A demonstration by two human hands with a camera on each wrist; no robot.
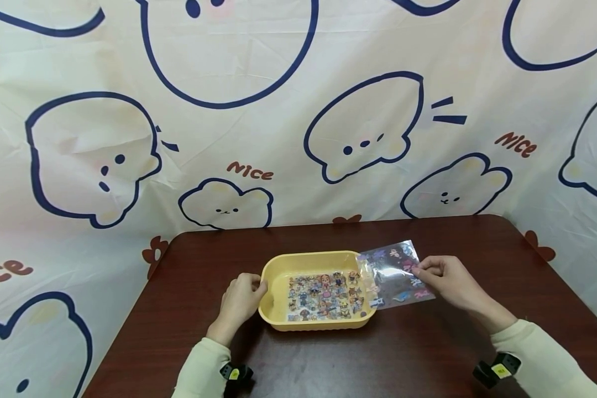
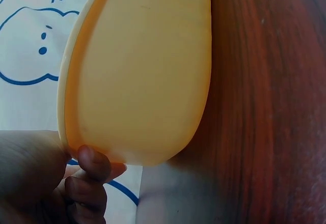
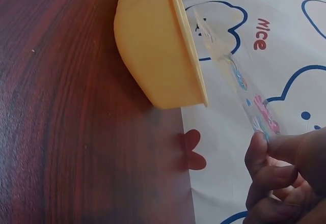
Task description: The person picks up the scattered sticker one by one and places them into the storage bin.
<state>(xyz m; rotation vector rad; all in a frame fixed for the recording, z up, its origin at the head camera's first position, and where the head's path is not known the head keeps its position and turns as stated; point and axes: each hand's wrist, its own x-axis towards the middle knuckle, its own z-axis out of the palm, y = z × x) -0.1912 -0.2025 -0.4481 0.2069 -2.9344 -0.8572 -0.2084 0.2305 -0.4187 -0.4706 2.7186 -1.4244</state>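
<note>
A yellow plastic tray (image 1: pixel 288 326) sits on the dark table, and a clear sticker sheet (image 1: pixel 323 298) printed with small cartoon figures lies inside it. At the tray's left end, my left hand (image 1: pixel 241 298) grips the rim with thumb and curled fingers, as the left wrist view also shows (image 2: pixel 86 178). My right hand (image 1: pixel 448 279) pinches the right edge of a second clear sticker sheet (image 1: pixel 393 276) with pink and blue prints. That sheet's left edge overlaps the tray's right end in the head view. In the right wrist view the pinched sheet (image 3: pixel 249 96) stands tilted, seen nearly edge-on.
The brown wooden table (image 1: pixel 308 365) reaches back to a white cloth backdrop (image 1: pixel 288 132) with blue cartoon outlines, which also hangs along the sides. Each wrist carries a black strap-on camera, one on the left (image 1: pixel 236 373) and one on the right (image 1: pixel 497 369).
</note>
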